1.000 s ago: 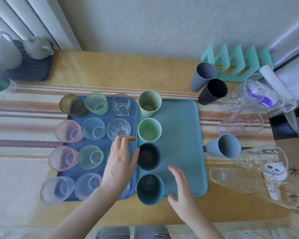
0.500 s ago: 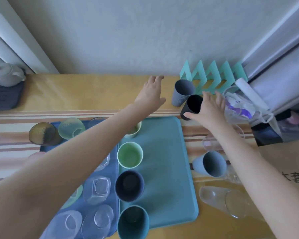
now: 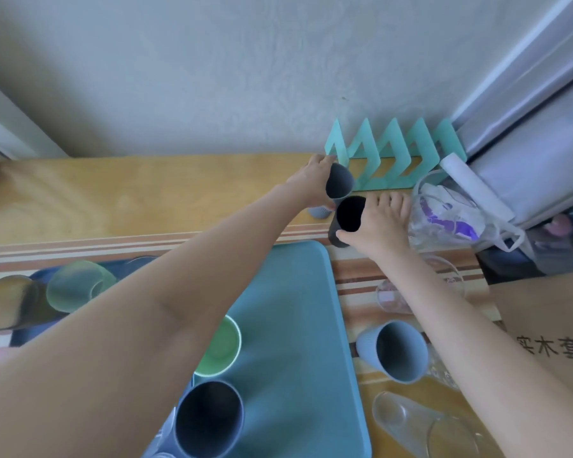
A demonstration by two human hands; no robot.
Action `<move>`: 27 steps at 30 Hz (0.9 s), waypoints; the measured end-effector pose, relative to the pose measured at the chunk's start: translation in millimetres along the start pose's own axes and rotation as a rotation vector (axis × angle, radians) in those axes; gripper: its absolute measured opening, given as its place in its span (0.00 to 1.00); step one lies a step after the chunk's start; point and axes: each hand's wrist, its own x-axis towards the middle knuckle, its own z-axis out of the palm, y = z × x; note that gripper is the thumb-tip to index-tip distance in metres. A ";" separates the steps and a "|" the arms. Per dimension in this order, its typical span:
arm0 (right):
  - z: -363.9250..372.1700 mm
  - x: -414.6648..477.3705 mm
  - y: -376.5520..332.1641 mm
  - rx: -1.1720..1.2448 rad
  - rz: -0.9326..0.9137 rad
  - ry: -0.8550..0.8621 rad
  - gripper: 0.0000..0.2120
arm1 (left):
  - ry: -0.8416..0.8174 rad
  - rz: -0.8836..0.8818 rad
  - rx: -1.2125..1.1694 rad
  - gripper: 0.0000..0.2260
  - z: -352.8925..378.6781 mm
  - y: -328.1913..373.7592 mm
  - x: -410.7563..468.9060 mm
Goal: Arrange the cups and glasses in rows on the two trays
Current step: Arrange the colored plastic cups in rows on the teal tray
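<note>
My left hand (image 3: 311, 185) grips a grey cup (image 3: 339, 181) at the back of the table, beside the teal rack. My right hand (image 3: 376, 221) holds the black cup (image 3: 349, 214) just in front of it. The teal tray (image 3: 291, 325) lies below, with a green cup (image 3: 220, 347) and a dark blue cup (image 3: 209, 421) along its left side. The dark blue tray (image 3: 24, 337) on the left carries an amber glass (image 3: 5, 302) and a pale green glass (image 3: 76, 285); my left arm hides the rest of it.
A blue-grey cup (image 3: 392, 350) lies on its side right of the teal tray, with clear glasses (image 3: 407, 421) near it. A teal zigzag rack (image 3: 391, 157) stands against the wall. A clear jug with a bag (image 3: 444, 213) and a cardboard box (image 3: 549, 342) crowd the right.
Both hands reached from the trays to the back right. The left hand has closed round the grey cup and the right round the black cup. The view tilted forward.
</note>
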 end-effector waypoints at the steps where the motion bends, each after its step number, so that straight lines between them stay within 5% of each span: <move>1: 1.9 -0.9 1.2 0.016 0.000 0.013 0.37 | -0.010 -0.002 -0.008 0.45 3.0 1.0 4.3; 9: -35.6 -53.2 2.9 0.378 -0.029 0.141 0.36 | 0.051 0.084 -0.032 0.42 -8.7 13.2 -2.8; 15: -41.2 -137.8 -21.7 0.689 -0.134 -0.004 0.38 | 0.049 0.265 0.000 0.38 -51.4 9.1 -84.0; 27: 6.1 -195.9 -68.3 0.695 -0.190 -0.101 0.41 | -0.122 0.122 0.122 0.38 -22.4 -40.3 -158.0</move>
